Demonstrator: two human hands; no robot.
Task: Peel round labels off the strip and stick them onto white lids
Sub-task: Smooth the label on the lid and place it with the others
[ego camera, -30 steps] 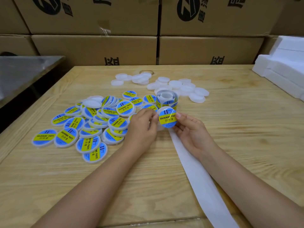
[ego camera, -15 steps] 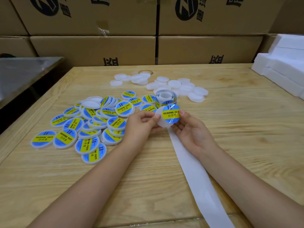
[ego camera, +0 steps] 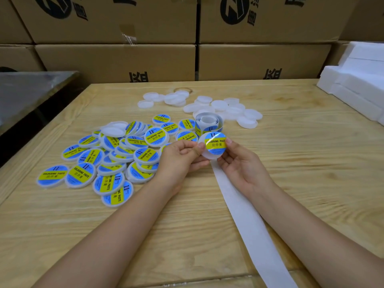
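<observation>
Above the wooden counter point(ego camera: 311, 163), both hands hold up one white lid point(ego camera: 207, 156) bearing a blue and yellow round label point(ego camera: 215, 143): the left hand point(ego camera: 182, 156) pinches its left edge, and the right hand point(ego camera: 243, 163) cups its right side, one fingertip on the label's rim. Just behind stands the roll point(ego camera: 207, 120) of labels, its bare strip point(ego camera: 247, 221) trailing towards the person under the right hand. Labelled lids point(ego camera: 155, 136) are heaped at left, plain lids point(ego camera: 219, 104) lie farther back, before stacked cardboard boxes point(ego camera: 116, 61).
</observation>
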